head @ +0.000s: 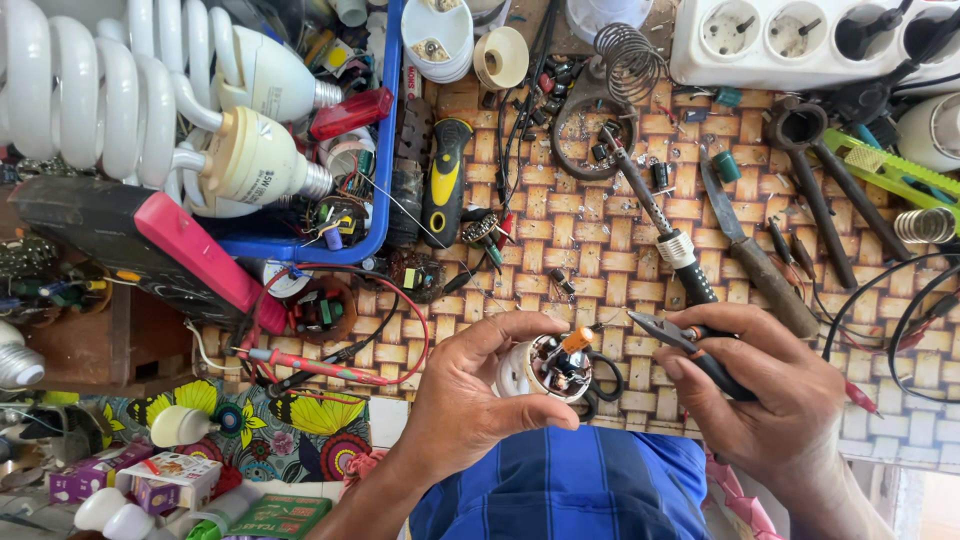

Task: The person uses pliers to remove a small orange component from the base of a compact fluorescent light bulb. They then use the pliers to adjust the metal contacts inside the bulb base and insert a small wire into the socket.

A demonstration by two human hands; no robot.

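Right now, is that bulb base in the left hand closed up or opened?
Opened. The bulb base in the left hand has no cover: its circuit board and orange part lie bare.

Woven-pattern bench top [600,250] bearing a soldering iron [660,225], knife [750,250], blue tray [385,150], coiled spring [628,60], and probably loose capacitors.

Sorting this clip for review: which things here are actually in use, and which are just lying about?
In use:
left hand
opened white bulb base with circuit board
right hand
black-handled pliers

Lying about:
soldering iron
yellow-and-black tool
white spiral bulbs
blue plastic tray
white power strip
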